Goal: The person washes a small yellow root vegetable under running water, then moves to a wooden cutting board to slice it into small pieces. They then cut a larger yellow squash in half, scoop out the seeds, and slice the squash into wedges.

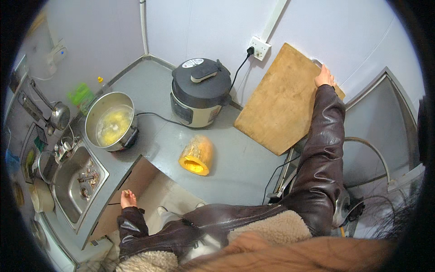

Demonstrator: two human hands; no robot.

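Note:
A large wooden cutting board [277, 98] stands tilted on its lower edge, close to the wall. At its upper right edge, my right hand [325, 76] grips it with the arm stretched out. My left hand [128, 199] hangs low beside the counter edge near the sink, fingers curled. Something small and brownish shows at its fingertips, too small to make out. Before me on the grey countertop [234, 163] lies a cut piece of pumpkin [197, 154], its hollowed orange face towards me.
An electric pressure cooker [200, 95] stands against the back wall, its cord near the wall socket [260, 48]. Left of it is a metal pot [110, 120] with yellow pieces in liquid. A steel sink [68, 180] holds scraps. Ladles [60, 115] hang on the left wall.

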